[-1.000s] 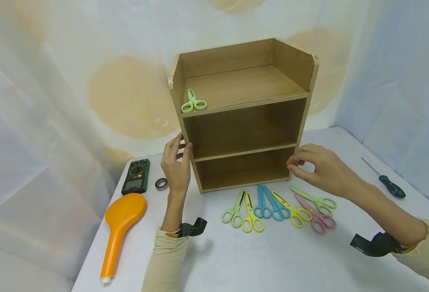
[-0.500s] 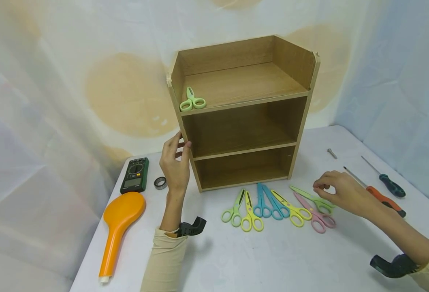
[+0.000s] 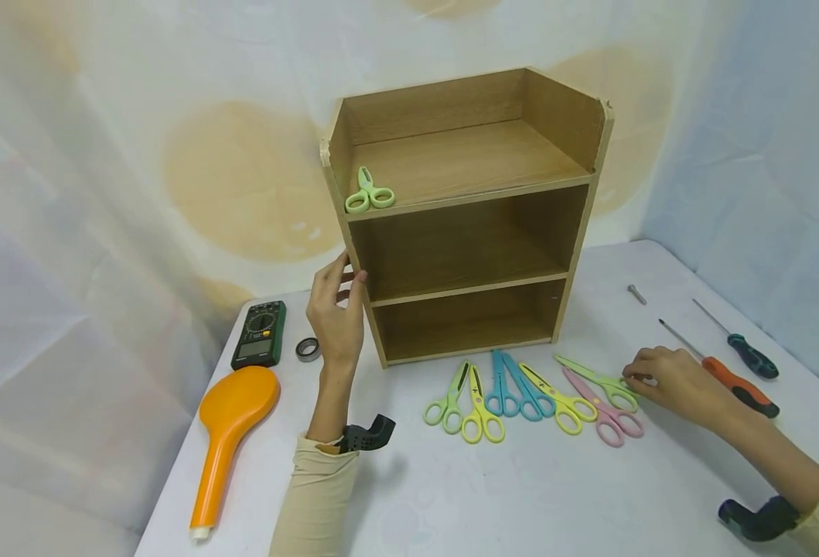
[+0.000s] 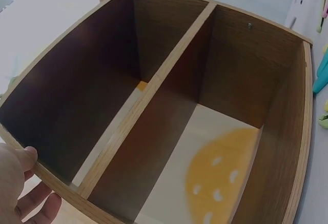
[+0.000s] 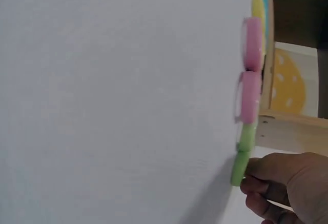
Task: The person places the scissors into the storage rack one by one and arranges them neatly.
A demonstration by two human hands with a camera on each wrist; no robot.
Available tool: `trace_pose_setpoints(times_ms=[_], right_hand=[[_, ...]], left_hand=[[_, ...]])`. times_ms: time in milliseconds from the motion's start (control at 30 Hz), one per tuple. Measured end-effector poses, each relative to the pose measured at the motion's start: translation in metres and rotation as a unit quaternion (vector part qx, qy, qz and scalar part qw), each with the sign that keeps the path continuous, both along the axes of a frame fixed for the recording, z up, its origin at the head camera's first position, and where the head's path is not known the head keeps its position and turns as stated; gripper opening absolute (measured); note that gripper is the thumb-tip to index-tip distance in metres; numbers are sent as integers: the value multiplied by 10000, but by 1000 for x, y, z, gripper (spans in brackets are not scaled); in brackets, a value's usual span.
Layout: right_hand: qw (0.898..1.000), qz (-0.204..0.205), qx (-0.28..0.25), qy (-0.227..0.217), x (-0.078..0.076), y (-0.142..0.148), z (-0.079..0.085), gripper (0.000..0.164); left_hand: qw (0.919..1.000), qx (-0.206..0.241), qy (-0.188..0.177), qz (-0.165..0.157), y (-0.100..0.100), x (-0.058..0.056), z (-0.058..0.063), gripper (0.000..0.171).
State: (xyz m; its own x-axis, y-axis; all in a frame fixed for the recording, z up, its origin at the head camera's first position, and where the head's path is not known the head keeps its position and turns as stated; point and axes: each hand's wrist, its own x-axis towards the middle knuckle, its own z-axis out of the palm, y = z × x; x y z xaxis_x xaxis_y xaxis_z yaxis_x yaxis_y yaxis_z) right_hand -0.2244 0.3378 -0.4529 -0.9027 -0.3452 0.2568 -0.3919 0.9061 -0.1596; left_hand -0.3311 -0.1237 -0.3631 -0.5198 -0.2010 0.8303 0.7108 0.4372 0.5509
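Observation:
A small wooden shelf (image 3: pixel 465 294) with two compartments and a top tray stands at the back of the table. My left hand (image 3: pixel 336 313) grips its left side edge, the thumb on the front edge, as the left wrist view also shows. My right hand (image 3: pixel 673 387) pinches the handle of light green scissors (image 3: pixel 618 393), thumb and finger right at the loop in the right wrist view. Pink scissors (image 3: pixel 607 414) lie just left of them. Another pair of green scissors (image 3: pixel 367 193) rests in the shelf's top tray, at the left corner.
Before the shelf lie yellow scissors (image 3: pixel 569 408), blue scissors (image 3: pixel 520 387) and more pairs. On the right are a bolt (image 3: pixel 636 294), an orange-handled screwdriver (image 3: pixel 739 385) and a dark-handled screwdriver (image 3: pixel 752 356). At left lie a multimeter (image 3: pixel 259 334), a ring (image 3: pixel 308 350) and an orange paddle-shaped object (image 3: pixel 231 433).
My right hand has moved right and down from beside the shelf's right edge to the light green scissors' handle. The bolt and orange screwdriver have come into view. The left hand stays put.

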Motion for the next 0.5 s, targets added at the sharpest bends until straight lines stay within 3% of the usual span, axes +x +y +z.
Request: trace_pose_setpoints(times_ms=[267, 500], right_hand=[[9999, -13, 109, 49, -4, 0, -6, 12], [9996, -187, -198, 23, 1, 1, 1, 9]], left_hand=[[10000, 3, -13, -1, -2, -1, -1, 41], [9999, -95, -30, 56, -1, 1, 0, 42]])
